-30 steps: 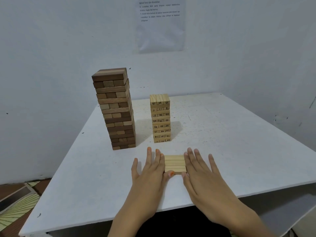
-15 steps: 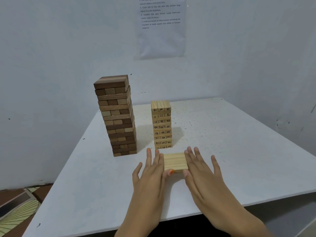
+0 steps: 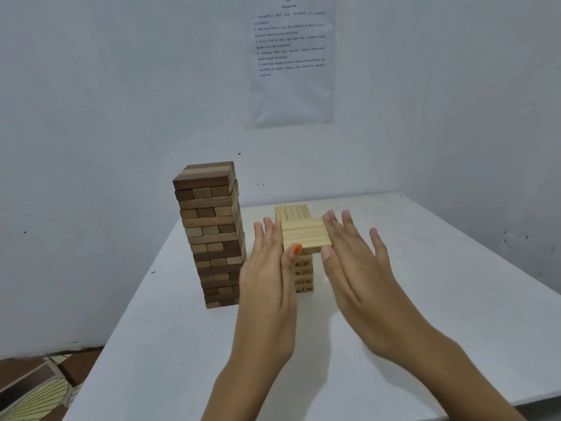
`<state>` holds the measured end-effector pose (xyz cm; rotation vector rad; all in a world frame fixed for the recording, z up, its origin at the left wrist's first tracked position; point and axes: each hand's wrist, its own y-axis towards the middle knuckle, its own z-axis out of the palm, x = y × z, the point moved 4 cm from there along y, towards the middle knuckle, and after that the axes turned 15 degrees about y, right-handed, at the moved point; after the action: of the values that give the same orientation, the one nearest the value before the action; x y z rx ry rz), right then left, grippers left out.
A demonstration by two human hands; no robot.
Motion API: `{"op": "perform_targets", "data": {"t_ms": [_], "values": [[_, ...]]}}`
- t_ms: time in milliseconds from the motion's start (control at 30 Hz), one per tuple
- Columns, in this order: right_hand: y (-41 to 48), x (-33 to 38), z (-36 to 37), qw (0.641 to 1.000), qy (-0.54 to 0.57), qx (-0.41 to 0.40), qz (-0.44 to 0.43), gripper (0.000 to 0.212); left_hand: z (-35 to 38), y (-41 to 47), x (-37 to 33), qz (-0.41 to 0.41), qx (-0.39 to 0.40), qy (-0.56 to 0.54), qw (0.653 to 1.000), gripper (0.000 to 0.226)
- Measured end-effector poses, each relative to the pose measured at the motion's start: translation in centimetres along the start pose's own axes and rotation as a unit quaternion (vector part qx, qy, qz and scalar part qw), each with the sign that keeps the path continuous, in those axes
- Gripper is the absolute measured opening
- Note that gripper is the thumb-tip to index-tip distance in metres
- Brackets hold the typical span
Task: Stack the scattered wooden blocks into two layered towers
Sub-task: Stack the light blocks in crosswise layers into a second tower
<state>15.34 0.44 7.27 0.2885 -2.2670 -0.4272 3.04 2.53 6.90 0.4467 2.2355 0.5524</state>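
A flat layer of three pale wooden blocks (image 3: 305, 235) hangs in the air, squeezed between my two hands. My left hand (image 3: 270, 278) presses its left side with straight fingers, thumb against the front face. My right hand (image 3: 358, 268) presses the right side the same way. The layer is in front of, and about level with, the top of the pale numbered tower (image 3: 292, 212), which stands behind my hands and is partly hidden. The taller tower of brown blocks (image 3: 212, 232) stands to the left.
Both towers stand on a white table (image 3: 440, 284) set into a corner of white walls. A printed sheet (image 3: 291, 62) hangs on the back wall. Patterned floor (image 3: 36, 387) shows past the table's left edge.
The block layer has been lifted off the table between both hands and carried up and away, to the height of the pale tower's top. The camera view tilted up.
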Motion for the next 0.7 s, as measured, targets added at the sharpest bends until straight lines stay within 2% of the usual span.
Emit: {"op": "perform_targets", "data": {"t_ms": [133, 367, 700], "values": [[3.0, 0.0, -1.0, 1.0, 0.016, 0.007, 0.014, 0.055, 0.1, 3.0, -0.5, -0.029, 0.014, -0.042, 0.999, 0.053], [6.7, -1.2, -0.8, 0.999, 0.009, 0.0, 0.031, 0.055, 1.1, 6.6, 0.5, -0.052, 0.037, -0.046, 0.997, 0.053], [7.1, -2.1, 0.6, 0.998, -0.014, 0.023, 0.062, 0.056, 2.0, 7.0, 2.1, -0.071, 0.042, -0.044, 0.996, 0.051]]}}
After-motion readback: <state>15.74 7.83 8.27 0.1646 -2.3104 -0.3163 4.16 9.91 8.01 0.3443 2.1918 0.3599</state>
